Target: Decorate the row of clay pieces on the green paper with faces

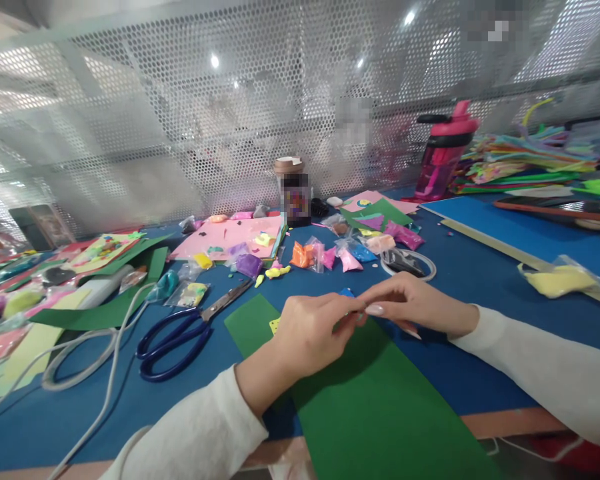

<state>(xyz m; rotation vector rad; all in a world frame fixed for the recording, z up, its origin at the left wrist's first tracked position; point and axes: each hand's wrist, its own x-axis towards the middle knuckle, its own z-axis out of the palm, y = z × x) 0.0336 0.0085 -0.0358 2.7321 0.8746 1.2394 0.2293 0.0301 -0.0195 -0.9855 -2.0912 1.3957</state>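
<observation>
My left hand point(313, 333) and my right hand point(417, 303) meet over a sheet of green paper point(360, 413). Thumbs and fingertips of both are pinched together; whatever lies between them is too small or too hidden to make out. A small blue piece point(347, 292) shows just behind the fingers. On the green sheet, a dotted yellow piece point(274, 325) is partly covered by my left hand. Scissors with dark blue handles point(177, 343) lie to the left of that hand, blades pointing away to the right.
Small bags of coloured clay point(307, 255) lie beyond my hands, near pink paper point(220, 239). A cup point(296, 200) and a pink bottle point(445, 153) stand by the perforated metal screen point(180, 133). A white cable point(113, 373) runs along the left; a phone point(560, 208) lies right.
</observation>
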